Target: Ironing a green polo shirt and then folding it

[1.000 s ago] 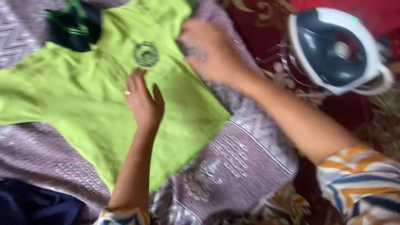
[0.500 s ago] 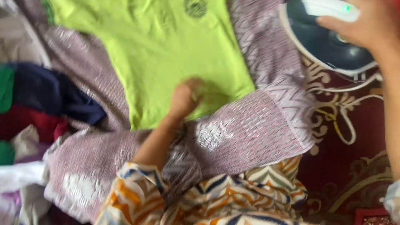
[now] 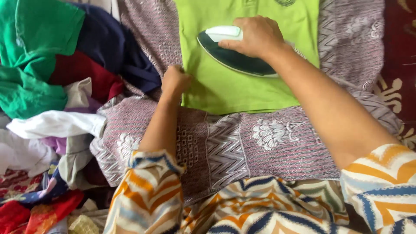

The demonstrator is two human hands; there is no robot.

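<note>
A lime green shirt (image 3: pixel 242 91) lies flat on a purple patterned cloth (image 3: pixel 260 138). My right hand (image 3: pixel 253 37) grips the white handle of a dark blue and white iron (image 3: pixel 225 54) that rests sole-down on the shirt. My left hand (image 3: pixel 174 81) is closed on the shirt's left edge, pinching the fabric beside the iron.
A heap of clothes (image 3: pixel 47 86) in green, navy, red and white lies to the left. A dark red patterned carpet (image 3: pixel 398 65) shows at the right edge. My striped orange, white and blue sleeves fill the bottom of the view.
My right hand took the iron from the carpet at the right and set it on the green shirt. My left hand moved to the shirt's left edge. The camera view shifted left.
</note>
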